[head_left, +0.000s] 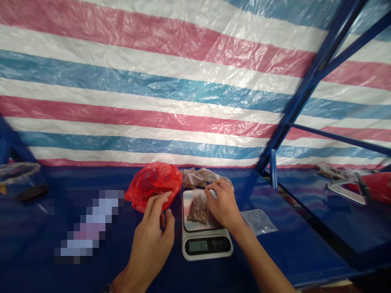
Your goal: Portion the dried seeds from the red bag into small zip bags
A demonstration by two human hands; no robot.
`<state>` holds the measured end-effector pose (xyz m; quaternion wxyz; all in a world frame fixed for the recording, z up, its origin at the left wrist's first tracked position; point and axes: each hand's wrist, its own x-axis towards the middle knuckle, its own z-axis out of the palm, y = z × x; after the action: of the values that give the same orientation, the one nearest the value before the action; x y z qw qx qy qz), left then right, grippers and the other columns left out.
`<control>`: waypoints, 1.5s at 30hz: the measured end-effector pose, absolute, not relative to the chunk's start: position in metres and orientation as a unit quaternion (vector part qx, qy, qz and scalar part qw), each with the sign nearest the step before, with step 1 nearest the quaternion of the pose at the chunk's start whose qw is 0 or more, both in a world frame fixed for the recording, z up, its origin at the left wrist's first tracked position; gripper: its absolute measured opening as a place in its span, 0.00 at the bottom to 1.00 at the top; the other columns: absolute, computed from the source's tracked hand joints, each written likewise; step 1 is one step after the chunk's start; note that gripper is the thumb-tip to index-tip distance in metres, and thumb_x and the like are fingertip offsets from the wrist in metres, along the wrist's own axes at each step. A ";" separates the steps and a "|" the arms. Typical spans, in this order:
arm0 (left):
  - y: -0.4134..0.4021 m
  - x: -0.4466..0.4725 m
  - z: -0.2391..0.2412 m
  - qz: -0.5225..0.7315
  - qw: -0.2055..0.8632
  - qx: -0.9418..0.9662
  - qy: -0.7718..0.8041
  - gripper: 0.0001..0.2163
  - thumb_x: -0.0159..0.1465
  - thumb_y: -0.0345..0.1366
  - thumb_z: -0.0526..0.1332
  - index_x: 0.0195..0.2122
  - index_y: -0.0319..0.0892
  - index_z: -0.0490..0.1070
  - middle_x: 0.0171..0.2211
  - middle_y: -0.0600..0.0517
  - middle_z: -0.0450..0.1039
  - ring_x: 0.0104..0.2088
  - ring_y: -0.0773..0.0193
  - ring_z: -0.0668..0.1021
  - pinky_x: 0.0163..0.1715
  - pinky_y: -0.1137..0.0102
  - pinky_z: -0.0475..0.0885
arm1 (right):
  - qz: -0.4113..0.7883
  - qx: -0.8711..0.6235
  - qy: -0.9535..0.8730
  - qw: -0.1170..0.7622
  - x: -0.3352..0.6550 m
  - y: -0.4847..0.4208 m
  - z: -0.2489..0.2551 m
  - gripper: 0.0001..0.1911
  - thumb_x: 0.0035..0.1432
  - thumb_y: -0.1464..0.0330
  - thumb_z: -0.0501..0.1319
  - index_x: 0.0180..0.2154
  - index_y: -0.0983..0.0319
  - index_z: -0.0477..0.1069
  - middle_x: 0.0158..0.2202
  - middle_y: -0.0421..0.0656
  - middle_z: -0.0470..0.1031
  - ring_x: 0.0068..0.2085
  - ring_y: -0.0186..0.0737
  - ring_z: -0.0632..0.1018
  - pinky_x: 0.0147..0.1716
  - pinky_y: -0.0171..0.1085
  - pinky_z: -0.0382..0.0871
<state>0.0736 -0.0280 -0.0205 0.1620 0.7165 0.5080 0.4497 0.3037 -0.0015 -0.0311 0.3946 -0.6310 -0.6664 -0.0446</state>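
Note:
A kitchen scale with a lit display stands in front of me; its digits look like 100 or 10.0. On its plate lies a small clear plastic bag holding brownish dried pieces. My right hand pinches this bag at its upper right edge, with thumb and forefinger together. To the left, a red plastic bag stands with its mouth open and some brownish contents inside. My left hand hovers at the front rim of the red bag, thumb apart from loosely bent fingers, with nothing visible in it.
Several filled clear bags lie behind the scale. A flat clear bag rests to its right. At far left stands a transparent tub. Another white scale and red bag are on the right-hand table. Blue metal posts rise between.

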 end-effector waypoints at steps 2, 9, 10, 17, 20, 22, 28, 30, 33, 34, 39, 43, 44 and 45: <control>-0.027 0.076 -0.022 0.454 0.172 0.719 0.498 0.17 0.71 0.38 0.53 0.59 0.48 0.70 0.55 0.46 0.74 0.50 0.56 0.80 0.50 0.61 0.75 | 0.003 -0.583 -0.684 0.439 0.301 -0.002 -0.024 0.09 0.68 0.68 0.55 0.38 0.59 0.74 0.42 0.48 0.74 0.47 0.50 0.74 0.51 0.49 0.68; -0.019 0.087 -0.025 0.498 0.312 0.661 0.467 0.18 0.70 0.47 0.58 0.55 0.44 0.74 0.54 0.44 0.77 0.55 0.53 0.78 0.57 0.56 0.72 | 0.153 -0.474 -0.687 0.529 0.269 -0.016 0.004 0.09 0.72 0.63 0.54 0.40 0.57 0.71 0.38 0.42 0.76 0.40 0.42 0.77 0.43 0.39 0.71; -0.016 0.088 -0.024 0.510 0.336 0.650 0.453 0.18 0.70 0.48 0.59 0.53 0.43 0.75 0.52 0.44 0.78 0.53 0.53 0.79 0.56 0.57 0.73 | 0.170 -0.467 -0.680 0.538 0.263 -0.018 0.005 0.09 0.71 0.63 0.54 0.41 0.56 0.71 0.38 0.42 0.77 0.41 0.41 0.78 0.43 0.39 0.71; -0.009 0.094 -0.015 0.588 0.406 0.567 0.410 0.13 0.68 0.46 0.61 0.42 0.42 0.76 0.39 0.49 0.81 0.41 0.59 0.81 0.44 0.67 0.76 | 0.250 -0.443 -0.626 0.590 0.248 -0.014 -0.005 0.14 0.67 0.58 0.61 0.52 0.54 0.68 0.38 0.40 0.78 0.39 0.41 0.80 0.44 0.40 0.75; -0.009 0.094 -0.015 0.585 0.405 0.576 0.402 0.13 0.67 0.47 0.62 0.40 0.42 0.76 0.37 0.50 0.80 0.39 0.59 0.81 0.42 0.68 0.76 | 0.254 -0.444 -0.626 0.589 0.249 -0.011 -0.010 0.12 0.67 0.59 0.60 0.50 0.54 0.67 0.36 0.39 0.76 0.37 0.40 0.80 0.43 0.39 0.75; -0.010 0.095 -0.015 0.577 0.412 0.582 0.398 0.13 0.67 0.47 0.62 0.41 0.41 0.76 0.37 0.49 0.80 0.38 0.59 0.81 0.41 0.68 0.75 | 0.247 -0.443 -0.626 0.593 0.247 -0.012 -0.012 0.10 0.68 0.60 0.59 0.49 0.55 0.66 0.36 0.39 0.75 0.37 0.40 0.79 0.42 0.39 0.75; -0.009 0.095 -0.015 0.576 0.427 0.574 0.394 0.14 0.68 0.48 0.62 0.40 0.41 0.77 0.38 0.49 0.82 0.39 0.58 0.82 0.41 0.68 0.76 | 0.212 -0.458 -0.629 0.591 0.240 -0.018 -0.010 0.15 0.69 0.62 0.57 0.55 0.56 0.63 0.40 0.43 0.75 0.41 0.41 0.78 0.45 0.41 0.75; -0.009 0.095 -0.015 0.575 0.426 0.576 0.395 0.15 0.67 0.49 0.62 0.41 0.41 0.77 0.38 0.49 0.82 0.38 0.58 0.82 0.41 0.68 0.76 | 0.210 -0.461 -0.633 0.585 0.239 -0.019 -0.010 0.18 0.69 0.62 0.57 0.58 0.56 0.63 0.41 0.43 0.75 0.41 0.41 0.78 0.45 0.41 0.75; -0.009 0.096 -0.015 0.568 0.421 0.591 0.389 0.14 0.67 0.48 0.62 0.42 0.41 0.78 0.39 0.48 0.82 0.40 0.58 0.82 0.42 0.68 0.76 | 0.200 -0.466 -0.632 0.585 0.240 -0.019 -0.010 0.14 0.69 0.62 0.56 0.54 0.55 0.65 0.40 0.42 0.73 0.40 0.40 0.78 0.44 0.40 0.74; -0.010 0.097 -0.015 0.566 0.420 0.596 0.385 0.14 0.68 0.47 0.62 0.42 0.42 0.78 0.40 0.48 0.82 0.41 0.58 0.82 0.44 0.67 0.76 | 0.199 -0.465 -0.632 0.588 0.240 -0.020 -0.010 0.12 0.69 0.62 0.56 0.52 0.55 0.65 0.40 0.42 0.73 0.40 0.40 0.77 0.44 0.39 0.74; -0.011 0.098 -0.016 0.567 0.417 0.603 0.375 0.13 0.69 0.46 0.61 0.42 0.42 0.78 0.43 0.47 0.82 0.43 0.57 0.82 0.47 0.66 0.76 | 0.223 -0.446 -0.639 0.586 0.239 -0.022 -0.008 0.19 0.68 0.62 0.58 0.58 0.56 0.62 0.42 0.43 0.74 0.41 0.40 0.77 0.46 0.40 0.73; -0.011 0.098 -0.017 0.559 0.418 0.611 0.373 0.14 0.69 0.47 0.61 0.43 0.41 0.78 0.44 0.46 0.82 0.44 0.56 0.83 0.47 0.65 0.76 | 0.222 -0.452 -0.627 0.594 0.235 -0.023 -0.007 0.14 0.68 0.63 0.57 0.53 0.57 0.65 0.38 0.41 0.73 0.39 0.40 0.76 0.44 0.40 0.72; -0.012 0.098 -0.017 0.557 0.419 0.612 0.373 0.14 0.69 0.47 0.61 0.43 0.41 0.78 0.44 0.46 0.82 0.44 0.56 0.83 0.47 0.65 0.76 | 0.219 -0.455 -0.624 0.596 0.234 -0.024 -0.006 0.12 0.68 0.64 0.57 0.52 0.57 0.65 0.37 0.40 0.72 0.38 0.39 0.75 0.44 0.39 0.72; -0.012 0.098 -0.017 0.557 0.419 0.613 0.373 0.15 0.69 0.47 0.61 0.43 0.41 0.78 0.44 0.46 0.82 0.44 0.56 0.83 0.47 0.66 0.76 | 0.219 -0.455 -0.624 0.597 0.233 -0.024 -0.006 0.11 0.67 0.64 0.58 0.51 0.57 0.65 0.36 0.39 0.72 0.37 0.39 0.75 0.43 0.39 0.72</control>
<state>0.0983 -0.0117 -0.0172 0.4186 0.6128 0.3734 0.5567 0.2328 -0.0243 -0.0056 0.5966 -0.4546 -0.6242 0.2185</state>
